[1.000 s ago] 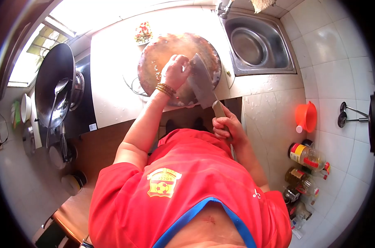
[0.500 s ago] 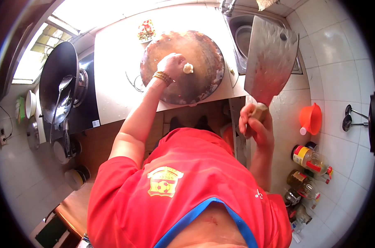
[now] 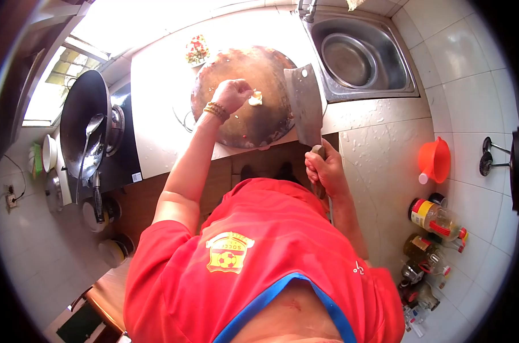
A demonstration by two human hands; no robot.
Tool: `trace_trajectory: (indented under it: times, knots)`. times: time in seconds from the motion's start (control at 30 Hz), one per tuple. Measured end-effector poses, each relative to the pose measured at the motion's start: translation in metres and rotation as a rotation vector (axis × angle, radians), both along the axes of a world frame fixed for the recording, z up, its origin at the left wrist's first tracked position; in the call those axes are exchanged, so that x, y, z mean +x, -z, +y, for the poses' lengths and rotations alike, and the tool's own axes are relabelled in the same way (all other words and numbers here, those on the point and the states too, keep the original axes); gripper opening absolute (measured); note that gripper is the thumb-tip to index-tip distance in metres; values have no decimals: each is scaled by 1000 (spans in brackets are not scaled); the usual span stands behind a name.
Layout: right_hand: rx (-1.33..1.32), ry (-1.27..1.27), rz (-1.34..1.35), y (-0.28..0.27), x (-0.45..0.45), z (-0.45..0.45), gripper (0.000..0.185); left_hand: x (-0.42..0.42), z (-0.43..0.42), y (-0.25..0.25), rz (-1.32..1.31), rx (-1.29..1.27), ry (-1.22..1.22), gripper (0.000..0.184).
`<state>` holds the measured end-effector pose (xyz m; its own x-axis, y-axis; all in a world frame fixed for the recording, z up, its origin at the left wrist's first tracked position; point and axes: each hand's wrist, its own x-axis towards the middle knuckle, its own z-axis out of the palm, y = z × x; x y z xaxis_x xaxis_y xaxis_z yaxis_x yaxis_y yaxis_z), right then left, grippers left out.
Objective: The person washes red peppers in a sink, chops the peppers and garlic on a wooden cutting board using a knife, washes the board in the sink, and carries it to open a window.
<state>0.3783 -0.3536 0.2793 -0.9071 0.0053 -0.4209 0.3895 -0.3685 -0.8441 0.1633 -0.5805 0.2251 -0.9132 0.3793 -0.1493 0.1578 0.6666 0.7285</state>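
My right hand [image 3: 325,167] is wrapped round the handle of a cleaver [image 3: 305,102], whose broad blade points away from me over the right edge of the round chopping board [image 3: 231,128]. Over the board's middle is my left hand [image 3: 232,96], with a beaded bracelet on the wrist and its fingers curled together. A small pale piece of food [image 3: 256,99] lies on the board beside the fingertips; whether they touch it or hold anything is too small to tell. Behind the board, at its left, stands a dish of chopped red and green bits [image 3: 197,50].
A metal sink [image 3: 405,80] with a round basin [image 3: 348,60] inside is at the back right. On the left, a wok [image 3: 76,114] holds a ladle [image 3: 93,123]. An orange container [image 3: 434,160] and several bottles [image 3: 436,219] line the right wall.
The cleaver rose high on the right, then came down toward the board's right edge. My left hand has shifted slightly left, and the pale piece now lies flatter beside it.
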Motion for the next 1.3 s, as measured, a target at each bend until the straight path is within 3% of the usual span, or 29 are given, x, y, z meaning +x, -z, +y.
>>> trace_trajectory:
  times: [0.2, 0.27, 0.3, 0.37, 0.53, 0.6, 0.67, 0.8, 0.87, 0.9, 0.97, 1.03, 1.1, 1.13, 1.17, 1.2, 1.23, 1.27, 1.3]
  knots:
    - [23, -77, -39, 12, -8, -3, 45, 6, -6, -2, -155, 238, -53, 16]
    - [13, -93, -30, 14, -11, -3, 46, 8, -3, 1, 119, 172, -48, 14]
    - [34, -82, -42, 15, -12, -3, 46, 3, -3, 0, 121, 169, -45, 14]
    - [52, -72, -63, 17, -10, -2, 46, 0, -5, -6, -119, 493, -68, 14]
    - [33, -21, -63, 13, -10, 7, 27, -5, 5, -56, -243, 532, -131, 15]
    - [19, 7, -73, 14, -7, 13, 23, -5, 31, -81, -138, 465, -76, 17]
    - [8, 26, -79, 14, -5, 19, 20, -15, 68, -87, -30, 566, -37, 18]
    - [17, 315, -85, 16, 12, 36, 14, -48, 172, -70, -247, 873, 19, 21]
    - [2, 425, -75, 19, 21, 49, 12, -70, 234, -4, -426, 1014, 281, 41]
    - [-5, 415, -74, 16, 25, 51, 12, -56, 254, 9, 43, 261, 389, 51]
    - [21, 528, -106, 7, 30, 63, 12, -47, 274, 28, 484, -512, 425, 61]
    - [32, 522, -99, 13, 32, 75, 11, -60, 278, 46, 467, 103, 203, 59]
    - [20, 487, -93, 22, 37, 86, 12, -55, 230, 30, 184, 335, 251, 42]
    - [17, 481, -97, 24, 35, 88, 12, -58, 197, 32, 378, 308, 349, 37]
    - [-18, 431, -110, 26, 32, 90, 12, -34, 160, -16, 246, 9, 195, 31]
    - [-51, 382, -120, 27, 28, 90, 12, -34, 130, -28, 363, -399, 294, 25]
    - [-19, 312, -108, 23, 23, 88, 11, -32, 92, -18, 546, -141, 220, 23]
    - [-19, 307, -107, 18, 15, 86, 11, -17, 64, -26, 500, -252, 85, 22]
    - [0, 202, -104, 13, 6, 81, 12, -4, 46, -37, 296, -405, -11, 21]
